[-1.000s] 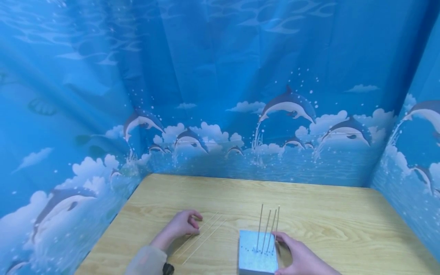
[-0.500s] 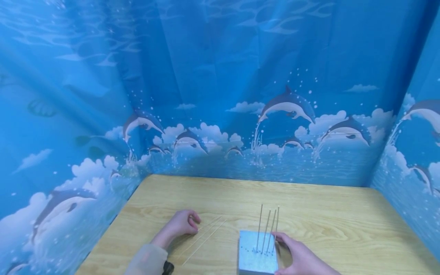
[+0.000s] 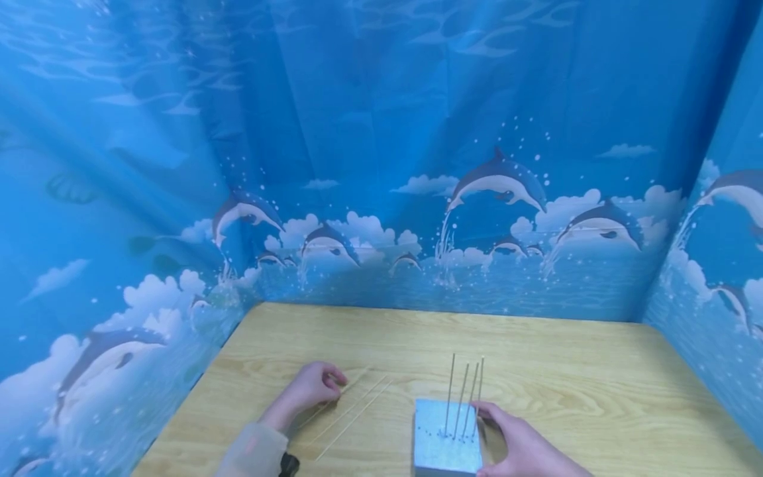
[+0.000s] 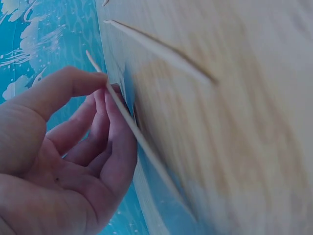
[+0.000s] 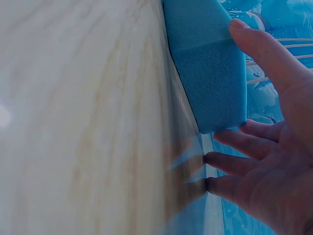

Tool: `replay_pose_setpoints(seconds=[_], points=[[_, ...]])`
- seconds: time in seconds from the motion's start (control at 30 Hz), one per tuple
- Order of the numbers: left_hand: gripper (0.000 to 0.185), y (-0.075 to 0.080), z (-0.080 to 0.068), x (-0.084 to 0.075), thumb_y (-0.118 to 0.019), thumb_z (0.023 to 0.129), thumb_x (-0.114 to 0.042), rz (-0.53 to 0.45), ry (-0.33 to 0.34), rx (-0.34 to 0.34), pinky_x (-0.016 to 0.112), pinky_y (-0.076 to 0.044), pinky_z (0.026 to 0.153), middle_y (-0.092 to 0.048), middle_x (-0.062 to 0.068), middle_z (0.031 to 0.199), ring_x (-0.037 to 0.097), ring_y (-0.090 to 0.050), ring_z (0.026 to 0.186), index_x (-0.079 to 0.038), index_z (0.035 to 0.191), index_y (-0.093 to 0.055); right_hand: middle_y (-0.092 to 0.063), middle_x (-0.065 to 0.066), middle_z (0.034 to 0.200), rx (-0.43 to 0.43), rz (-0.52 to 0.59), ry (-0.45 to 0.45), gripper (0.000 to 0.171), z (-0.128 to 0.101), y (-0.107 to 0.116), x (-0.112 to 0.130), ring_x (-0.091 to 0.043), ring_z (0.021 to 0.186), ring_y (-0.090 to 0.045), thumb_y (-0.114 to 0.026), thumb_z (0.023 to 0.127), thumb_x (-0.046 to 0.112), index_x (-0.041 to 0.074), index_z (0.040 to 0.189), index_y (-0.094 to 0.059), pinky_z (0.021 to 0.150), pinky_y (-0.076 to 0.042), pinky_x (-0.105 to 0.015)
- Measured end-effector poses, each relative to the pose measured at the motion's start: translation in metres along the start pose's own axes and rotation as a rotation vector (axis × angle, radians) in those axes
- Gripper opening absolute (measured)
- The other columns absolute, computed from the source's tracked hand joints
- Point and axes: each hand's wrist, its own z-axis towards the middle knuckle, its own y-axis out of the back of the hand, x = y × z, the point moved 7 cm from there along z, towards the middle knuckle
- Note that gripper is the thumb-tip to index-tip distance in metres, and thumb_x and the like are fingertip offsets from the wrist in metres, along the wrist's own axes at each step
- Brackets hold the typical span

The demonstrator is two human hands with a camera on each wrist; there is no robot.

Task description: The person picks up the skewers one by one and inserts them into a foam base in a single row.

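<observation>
My left hand pinches one thin wooden stick between thumb and fingers, and in the left wrist view that stick runs across the fingertips of my left hand. Two more sticks lie flat on the table beside it. A pale blue foam block stands near the front edge with several sticks upright in it. My right hand rests against the block's right side with straight fingers, its thumb along the foam block.
The wooden table is walled at the back and on both sides by a blue dolphin-print curtain. A loose stick lies on the wood beyond my left hand.
My left hand's fingers have closed on one of the loose sticks and tilted its end off the table. The right hand and the block have not moved.
</observation>
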Motion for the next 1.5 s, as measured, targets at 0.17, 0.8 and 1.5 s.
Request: replay_pose_setpoints(seconds=[0.17, 0.8, 1.5], points=[[0.031, 0.006, 0.000, -0.005, -0.065, 0.066, 0.001, -0.012, -0.032, -0.013, 0.023, -0.050, 0.049, -0.063, 0.003, 0.071, 0.011, -0.054, 0.057, -0.003, 0.097, -0.067, -0.050, -0.015, 0.132, 0.003, -0.008, -0.009, 0.105, 0.001, 0.002, 0.001, -0.038, 0.119, -0.048, -0.076, 0.056, 0.056, 0.005, 0.138, -0.034, 0.096, -0.034, -0.065], [0.030, 0.024, -0.009, -0.045, -0.066, 0.072, -0.001, -0.147, -0.108, -0.125, 0.020, -0.054, 0.064, -0.068, 0.010, 0.087, 0.012, -0.061, 0.077, 0.000, 0.102, -0.065, -0.049, -0.018, 0.132, 0.023, 0.006, -0.017, 0.107, 0.002, 0.000, -0.002, -0.040, 0.118, -0.047, -0.076, 0.055, 0.056, 0.004, 0.138, -0.033, 0.096, -0.033, -0.067], [0.026, -0.023, -0.028, -0.131, -0.070, 0.076, -0.007, -0.468, -0.298, -0.018, 0.024, -0.056, 0.076, -0.066, 0.015, 0.096, 0.013, -0.062, 0.084, -0.004, 0.101, -0.064, -0.052, -0.015, 0.129, -0.007, 0.000, 0.024, 0.108, 0.002, 0.001, 0.002, -0.039, 0.116, -0.049, -0.076, 0.053, 0.057, 0.003, 0.137, -0.034, 0.093, -0.035, -0.067]])
